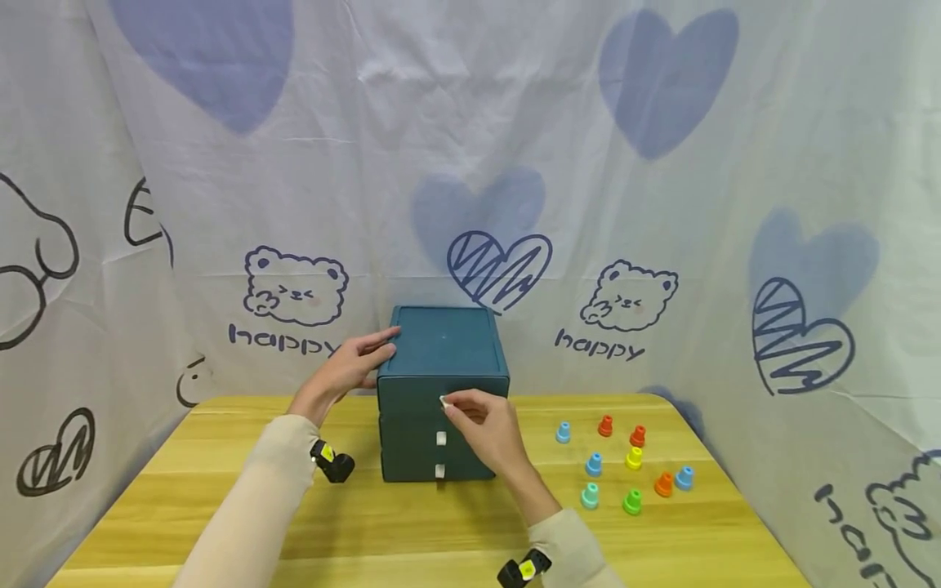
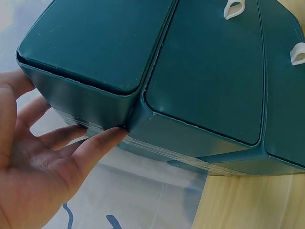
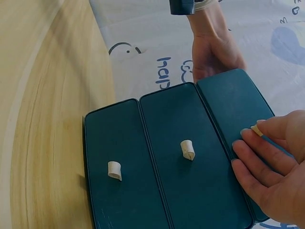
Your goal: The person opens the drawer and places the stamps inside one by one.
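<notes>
A dark teal cabinet (image 1: pixel 444 343) with three stacked drawers stands upright on the table. Each drawer front carries a small white loop tab. My right hand (image 1: pixel 488 425) pinches the tab (image 3: pixel 257 130) of the top drawer (image 3: pixel 236 98) between thumb and index finger, while its other fingers lie close along the drawer front. On the cabinet's left side, my left hand (image 1: pixel 345 371) rests with fingers spread, its fingertips touching the side wall near the top in the left wrist view. The middle tab (image 1: pixel 441 438) and bottom tab (image 1: pixel 439 471) hang free. All three drawers look pushed in.
Several small coloured pegs, among them a yellow peg (image 1: pixel 634 458) and a green peg (image 1: pixel 632 501), stand scattered on the wooden table (image 1: pixel 353 531) right of the cabinet. Close behind the table hangs a white cloth (image 1: pixel 412 98) printed with hearts and bears.
</notes>
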`<state>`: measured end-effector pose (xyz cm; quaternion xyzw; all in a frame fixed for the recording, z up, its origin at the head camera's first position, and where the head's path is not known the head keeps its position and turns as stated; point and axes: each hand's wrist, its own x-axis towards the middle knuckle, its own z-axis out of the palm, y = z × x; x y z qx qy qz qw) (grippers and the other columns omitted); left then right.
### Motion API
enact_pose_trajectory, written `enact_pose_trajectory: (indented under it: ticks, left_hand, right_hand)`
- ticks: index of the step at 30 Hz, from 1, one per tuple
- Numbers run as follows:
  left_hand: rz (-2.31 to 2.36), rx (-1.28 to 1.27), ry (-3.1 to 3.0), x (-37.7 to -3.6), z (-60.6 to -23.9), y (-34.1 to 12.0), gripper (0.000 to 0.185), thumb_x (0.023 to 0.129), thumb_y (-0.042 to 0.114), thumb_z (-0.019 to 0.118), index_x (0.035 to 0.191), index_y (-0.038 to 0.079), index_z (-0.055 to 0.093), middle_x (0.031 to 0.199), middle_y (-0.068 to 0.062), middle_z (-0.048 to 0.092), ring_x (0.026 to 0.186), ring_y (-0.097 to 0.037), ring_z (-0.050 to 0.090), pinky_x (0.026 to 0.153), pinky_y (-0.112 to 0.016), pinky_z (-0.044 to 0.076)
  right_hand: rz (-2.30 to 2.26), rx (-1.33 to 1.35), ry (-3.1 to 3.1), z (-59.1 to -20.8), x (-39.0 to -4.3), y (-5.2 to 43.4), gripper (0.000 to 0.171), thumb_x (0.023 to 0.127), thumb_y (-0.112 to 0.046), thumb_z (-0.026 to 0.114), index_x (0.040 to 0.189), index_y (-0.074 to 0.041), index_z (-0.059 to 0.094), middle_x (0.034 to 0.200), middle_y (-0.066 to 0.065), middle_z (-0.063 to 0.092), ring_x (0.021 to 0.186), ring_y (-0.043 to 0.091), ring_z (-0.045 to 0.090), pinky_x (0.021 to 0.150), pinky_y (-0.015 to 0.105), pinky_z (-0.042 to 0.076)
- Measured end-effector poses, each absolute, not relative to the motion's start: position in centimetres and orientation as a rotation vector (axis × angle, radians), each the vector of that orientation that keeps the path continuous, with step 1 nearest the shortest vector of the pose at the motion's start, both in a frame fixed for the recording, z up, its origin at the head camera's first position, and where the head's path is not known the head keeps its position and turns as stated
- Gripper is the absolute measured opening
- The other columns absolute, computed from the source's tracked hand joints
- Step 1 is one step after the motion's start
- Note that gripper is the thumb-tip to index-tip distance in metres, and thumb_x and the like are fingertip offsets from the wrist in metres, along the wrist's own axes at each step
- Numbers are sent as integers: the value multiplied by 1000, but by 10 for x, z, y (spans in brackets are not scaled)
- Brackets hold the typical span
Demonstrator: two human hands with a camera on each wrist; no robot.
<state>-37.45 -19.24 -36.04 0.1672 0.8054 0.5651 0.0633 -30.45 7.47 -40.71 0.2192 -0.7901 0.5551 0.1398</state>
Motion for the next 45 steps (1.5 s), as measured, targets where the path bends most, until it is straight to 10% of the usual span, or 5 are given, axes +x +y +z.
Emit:
enact_pose_trajectory:
  ticks: [9, 45]
  left_hand:
    - [1723, 509, 2443, -374, -359, -195, 61, 110, 38, 49, 165, 21, 28, 172, -18, 20, 155, -43, 30, 111, -60, 48]
    - [1684, 524, 2477, -376, -364, -194, 60, 109, 41, 50, 164, 23, 32, 170, -16, 27, 156, -40, 29, 113, -62, 47]
  right_hand:
    - [1605, 643, -2255, -405, -304, 71, 16, 97, -14, 73, 110, -10, 79, 109, 10, 79, 97, 26, 76, 88, 32, 64]
    - [1554, 735, -2298, -408, -279, 83, 15, 96, -17, 74, 109, -12, 80, 105, 7, 80, 90, 21, 77, 83, 17, 60]
